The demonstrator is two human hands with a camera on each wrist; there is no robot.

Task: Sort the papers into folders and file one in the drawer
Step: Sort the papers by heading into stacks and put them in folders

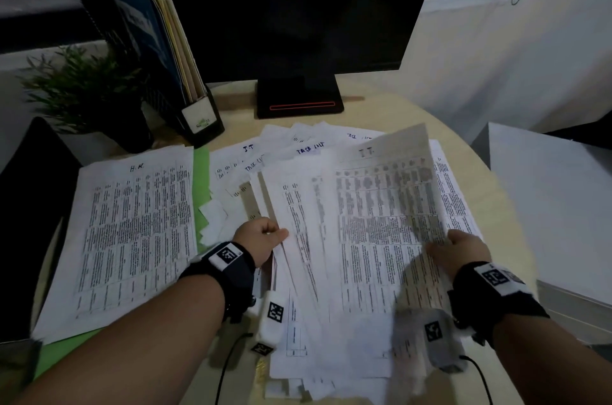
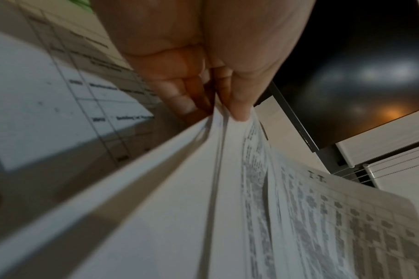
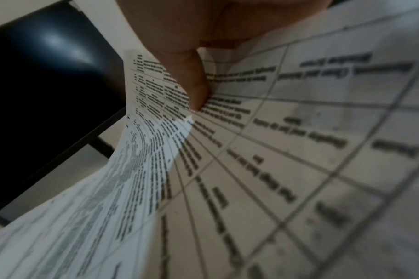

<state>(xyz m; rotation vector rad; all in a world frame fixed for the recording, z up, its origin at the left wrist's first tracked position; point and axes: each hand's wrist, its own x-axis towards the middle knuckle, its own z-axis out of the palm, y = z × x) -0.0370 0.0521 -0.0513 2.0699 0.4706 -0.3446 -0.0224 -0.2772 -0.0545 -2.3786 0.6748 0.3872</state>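
A loose heap of printed papers (image 1: 308,206) covers the middle of the desk. My left hand (image 1: 261,239) pinches the left edge of a small stack of sheets (image 2: 218,169) from that heap, thumb on top. My right hand (image 1: 460,249) pinches the lower right edge of a sheet headed "I.T." (image 1: 384,186), which is lifted off the heap and blurred; its thumb (image 3: 194,83) lies on the printed side. A sheet headed "H.R." (image 1: 132,232) lies on a green folder (image 1: 200,179) at the left.
A dark monitor with its stand (image 1: 299,96) is at the back of the desk. A black file holder (image 1: 198,120) with folders and a potted plant (image 1: 89,90) stand at the back left. Small white paper scraps (image 1: 213,219) lie on the green folder. The desk's rounded edge (image 1: 503,206) runs on the right.
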